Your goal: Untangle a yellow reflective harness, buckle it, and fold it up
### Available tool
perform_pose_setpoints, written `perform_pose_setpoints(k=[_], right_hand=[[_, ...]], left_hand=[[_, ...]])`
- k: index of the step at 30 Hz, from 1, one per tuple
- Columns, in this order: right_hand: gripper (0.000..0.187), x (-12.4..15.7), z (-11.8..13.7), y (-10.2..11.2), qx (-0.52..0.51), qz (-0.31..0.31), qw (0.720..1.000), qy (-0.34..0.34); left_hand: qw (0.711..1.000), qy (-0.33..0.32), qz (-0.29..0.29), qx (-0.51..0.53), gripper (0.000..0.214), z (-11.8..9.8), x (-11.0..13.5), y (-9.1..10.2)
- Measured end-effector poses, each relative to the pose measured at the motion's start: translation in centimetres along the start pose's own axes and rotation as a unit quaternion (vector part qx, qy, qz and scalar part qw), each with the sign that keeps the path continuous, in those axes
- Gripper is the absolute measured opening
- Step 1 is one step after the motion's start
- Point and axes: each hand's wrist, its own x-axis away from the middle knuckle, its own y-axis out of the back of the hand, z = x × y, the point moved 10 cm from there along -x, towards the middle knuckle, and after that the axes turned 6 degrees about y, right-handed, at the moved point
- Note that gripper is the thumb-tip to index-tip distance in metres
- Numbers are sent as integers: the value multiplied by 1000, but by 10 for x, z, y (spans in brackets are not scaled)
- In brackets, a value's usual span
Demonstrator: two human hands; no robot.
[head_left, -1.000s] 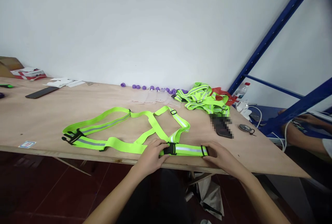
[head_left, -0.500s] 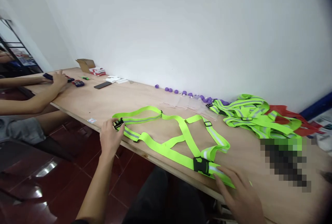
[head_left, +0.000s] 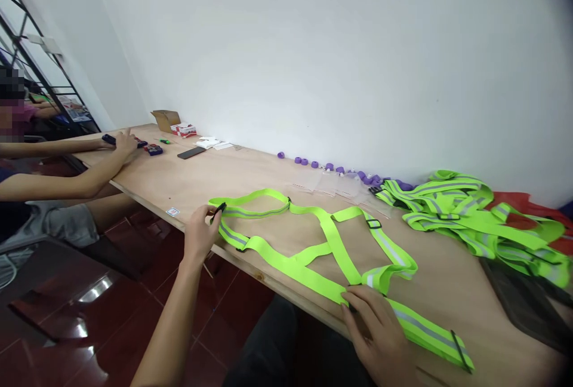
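Observation:
A neon-green reflective strap vest [head_left: 286, 264] lies spread along the front of the table. At its left end, my left hand [head_left: 201, 235] pinches a black buckle [head_left: 218, 212] between thumb and fingers. My right hand [head_left: 380, 336] is curled over the vest's other buckle near the table edge. That second buckle is mostly hidden under the fingers. Past my right hand a doubled grey-striped strap runs right, ending at a black slider [head_left: 461, 351]. Another black slider [head_left: 374, 224] sits on the upper strap.
More green vests [head_left: 470, 214] are heaped at the right, beside red fabric [head_left: 514, 202] and a dark flat object [head_left: 519, 297]. Purple round pieces [head_left: 329, 167] line the wall behind clear bags [head_left: 331, 184]. A co-worker's hands [head_left: 125, 143] are at the far left.
My right hand has moved left from the striped strap onto the buckle, covering it. My left hand keeps the left buckle, now turned more edge-on. The view has shifted slightly.

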Motion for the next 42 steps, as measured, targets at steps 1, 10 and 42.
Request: perform_pose_setpoints(k=[1, 10, 42], right_hand=[[12, 2, 0, -2, 3, 5, 1000, -2], [23, 26, -10, -36, 49, 149, 988, -14], [43, 83, -110, 12, -84, 188, 916, -344]], left_hand=[[999, -38, -12, 23, 14, -16, -1, 3], [910, -399, 59, 98, 10, -193, 84, -22], [860, -202, 449, 138, 31, -159, 155, -115]])
